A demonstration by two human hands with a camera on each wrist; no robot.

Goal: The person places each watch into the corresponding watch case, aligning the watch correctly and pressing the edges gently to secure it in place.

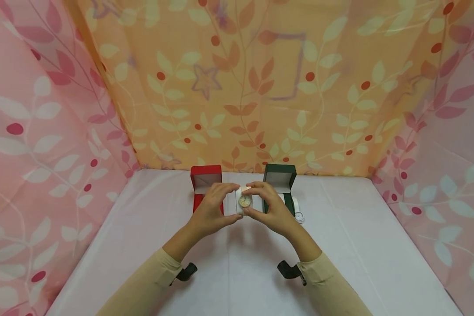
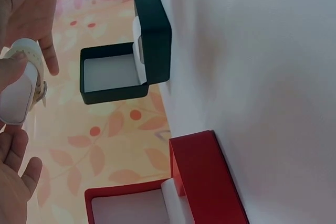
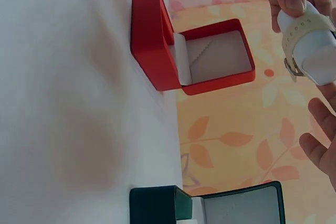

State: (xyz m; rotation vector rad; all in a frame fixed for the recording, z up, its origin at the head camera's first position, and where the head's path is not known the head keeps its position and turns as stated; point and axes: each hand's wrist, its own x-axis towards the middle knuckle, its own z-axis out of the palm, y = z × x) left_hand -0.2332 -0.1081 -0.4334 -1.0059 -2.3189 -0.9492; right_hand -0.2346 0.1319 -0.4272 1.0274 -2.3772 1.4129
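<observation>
Between both hands, raised over the table, is a wristwatch (image 1: 245, 201) with a round pale dial. Its cream strap (image 3: 295, 40) is buckled around a white watch cushion (image 3: 315, 56). My left hand (image 1: 211, 210) grips the cushion's left side, with fingers along the top edge and the thumb at the bottom. From the right, my right hand (image 1: 270, 208) holds it the same way, its thumb beside the dial. Behind the left hand stands an open red watch box (image 1: 206, 170). An open dark green watch box (image 1: 280, 169) stands behind the right hand, which partly hides it.
A second watch (image 1: 299, 216) with a white strap lies right beside the green box. White cloth covers the table (image 1: 229, 272). An orange patterned curtain (image 1: 245, 87) hangs at the back, with pink patterned curtains (image 1: 35, 153) along both sides.
</observation>
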